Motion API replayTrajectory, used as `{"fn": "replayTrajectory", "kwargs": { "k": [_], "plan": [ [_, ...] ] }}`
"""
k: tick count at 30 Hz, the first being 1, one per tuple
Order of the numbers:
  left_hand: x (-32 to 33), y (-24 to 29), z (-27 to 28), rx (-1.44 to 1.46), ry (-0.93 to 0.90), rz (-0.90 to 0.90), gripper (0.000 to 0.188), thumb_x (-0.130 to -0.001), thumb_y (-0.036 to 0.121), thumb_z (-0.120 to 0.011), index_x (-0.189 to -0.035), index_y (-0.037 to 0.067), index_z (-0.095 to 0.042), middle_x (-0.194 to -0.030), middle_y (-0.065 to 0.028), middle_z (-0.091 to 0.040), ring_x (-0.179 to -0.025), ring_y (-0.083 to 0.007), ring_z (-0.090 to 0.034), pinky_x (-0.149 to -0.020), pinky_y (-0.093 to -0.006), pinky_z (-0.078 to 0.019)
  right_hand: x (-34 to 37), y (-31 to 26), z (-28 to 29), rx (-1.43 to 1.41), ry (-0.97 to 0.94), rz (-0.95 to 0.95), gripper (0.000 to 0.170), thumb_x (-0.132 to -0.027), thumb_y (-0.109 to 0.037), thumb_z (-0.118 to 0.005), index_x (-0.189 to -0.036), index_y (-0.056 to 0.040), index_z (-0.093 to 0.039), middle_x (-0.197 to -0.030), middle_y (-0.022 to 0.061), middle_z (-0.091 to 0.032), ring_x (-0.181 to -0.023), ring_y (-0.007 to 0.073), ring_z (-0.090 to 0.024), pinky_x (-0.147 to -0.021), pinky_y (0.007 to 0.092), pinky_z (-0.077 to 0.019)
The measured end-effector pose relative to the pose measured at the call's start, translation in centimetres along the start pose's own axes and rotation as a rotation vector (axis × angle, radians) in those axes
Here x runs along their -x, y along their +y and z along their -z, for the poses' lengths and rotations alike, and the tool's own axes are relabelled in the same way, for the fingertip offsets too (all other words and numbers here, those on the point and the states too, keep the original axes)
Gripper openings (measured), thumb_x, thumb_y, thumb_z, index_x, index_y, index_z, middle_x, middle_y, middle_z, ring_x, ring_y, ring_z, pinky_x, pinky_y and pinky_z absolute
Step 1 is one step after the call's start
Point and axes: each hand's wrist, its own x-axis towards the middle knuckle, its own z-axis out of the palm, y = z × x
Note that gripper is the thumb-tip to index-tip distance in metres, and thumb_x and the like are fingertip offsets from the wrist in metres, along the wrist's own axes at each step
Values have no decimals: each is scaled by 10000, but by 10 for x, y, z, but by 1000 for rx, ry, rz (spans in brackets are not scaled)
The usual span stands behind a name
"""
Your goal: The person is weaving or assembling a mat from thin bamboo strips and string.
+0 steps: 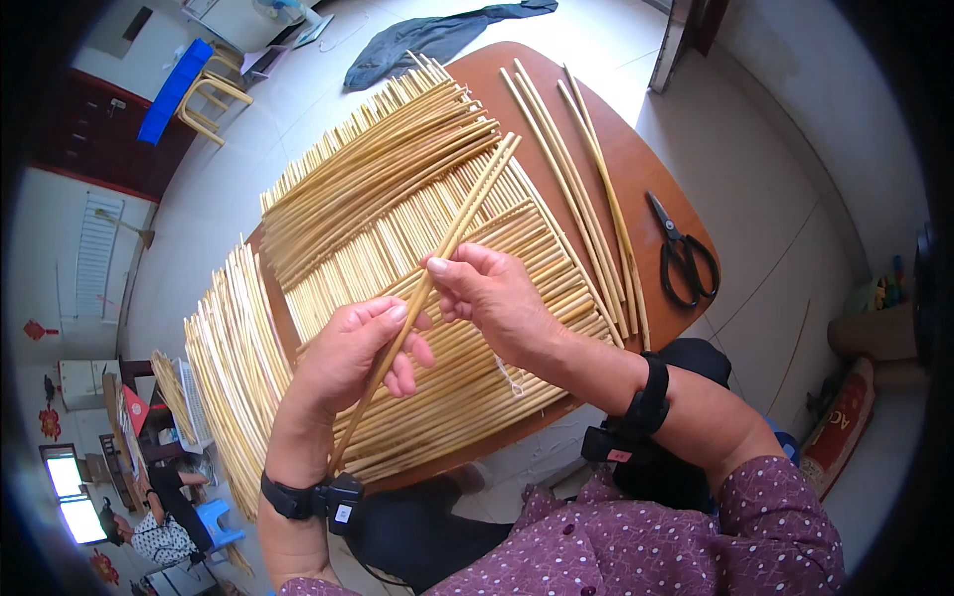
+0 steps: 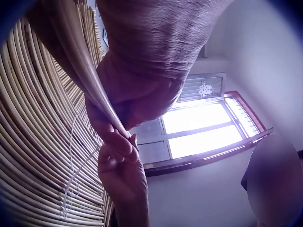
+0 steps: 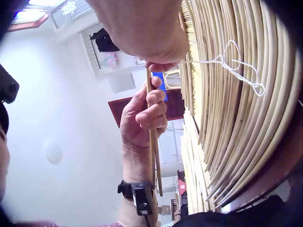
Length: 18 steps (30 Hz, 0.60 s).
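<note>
Two thin reed sticks (image 1: 459, 226) are held together at a slant above a mat of woven sticks (image 1: 447, 397). My left hand (image 1: 353, 353) grips them lower down, thumb on top and fingers beneath. Higher up, my right hand (image 1: 497, 298) pinches them between thumb and fingers. In the right wrist view the left hand (image 3: 144, 116) curls round the sticks (image 3: 152, 142), whose lower ends spread apart. White string (image 3: 236, 68) lies loose on the mat. The left wrist view shows both hands close together on the sticks (image 2: 87, 71).
A bundle of sticks (image 1: 368, 159) lies across the mat's far part. Loose sticks (image 1: 571, 179) and black scissors (image 1: 680, 253) are on the brown table (image 1: 661, 199) at the right. More sticks (image 1: 234, 358) stand at the left. A person (image 1: 164, 531) sits in the background.
</note>
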Motion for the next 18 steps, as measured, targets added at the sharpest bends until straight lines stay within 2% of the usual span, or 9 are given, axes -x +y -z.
{"fn": "replayTrajectory", "kwargs": {
  "k": [5, 8, 9, 11, 13, 14, 16, 17, 18],
  "plan": [
    [13, -8, -3, -10, 15, -20, 372, -1063, 298, -462, -1184, -38, -567, -893, -140, -701, -624, -139, -676, -564, -233, -549, 0, -3, -3, 16, -27, -16, 148, -996, -202, -612, -961, -59, -627, -749, -14, -573, -640, 67, -526, -607, 204, -448],
    [39, -4, -13, -43, 104, 18, 373, -1058, 233, -457, -1290, -49, -536, -1060, -164, -670, -853, -163, -677, -772, -275, -555, -3, -5, 1, -30, 58, 0, 141, -1008, -196, -590, -941, -72, -598, -744, -19, -565, -637, 63, -524, -608, 210, -464],
    [44, -10, -13, -42, 107, 20, 373, -1058, 233, -457, -1290, -49, -536, -1060, -164, -670, -853, -163, -677, -772, -275, -555, -2, -8, 1, -32, 56, -2, 141, -1008, -196, -590, -941, -72, -598, -744, -19, -565, -637, 63, -524, -608, 210, -464],
    [57, -23, -13, -686, 834, -397, 351, -1027, 186, -493, -1271, -57, -563, -1093, -168, -656, -1013, -206, -646, -899, -329, -521, -2, -14, 0, -23, 153, 66, 143, -1010, -197, -590, -937, -73, -596, -756, -21, -566, -653, 60, -528, -612, 204, -470],
    [89, -11, -49, -573, 1054, -668, 292, -1005, 128, -492, -1220, -34, -605, -1112, -110, -652, -1056, -175, -590, -969, -319, -455, -2, -17, 1, -48, 161, 72, 137, -1008, -189, -597, -936, -72, -593, -778, -12, -568, -669, 63, -529, -630, 202, -477],
    [108, -21, -58, -615, 954, -808, 280, -997, 110, -502, -1209, -33, -615, -1148, -120, -654, -986, -192, -631, -920, -333, -499, -2, -17, 1, -103, 168, 95, 137, -1007, -187, -600, -934, -70, -590, -782, -8, -564, -671, 67, -526, -635, 204, -478],
    [113, -31, -69, -622, 273, -715, 295, -942, 128, -633, -1192, -28, -627, -1177, -138, -666, -955, -218, -682, -916, -356, -528, -1, -16, -3, -149, 155, 113, 138, -1005, -184, -603, -933, -68, -586, -785, -4, -559, -672, 72, -523, -641, 206, -478],
    [100, -35, -84, -486, 199, -529, 344, -937, 172, -675, -1207, -35, -623, -1165, -135, -669, -869, -216, -703, -861, -332, -549, 0, -13, -5, -200, 153, 107, 136, -1002, -179, -609, -932, -65, -583, -785, -2, -555, -669, 76, -519, -641, 209, -478],
    [82, -46, -98, -105, 311, -294, 372, -970, 221, -655, -1245, -25, -606, -1172, -129, -665, -967, -214, -696, -863, -332, -555, 2, -8, -7, -252, 154, 98, 135, -998, -174, -615, -932, -63, -579, -784, 0, -550, -667, 81, -515, -641, 211, -477]
  ]
}}
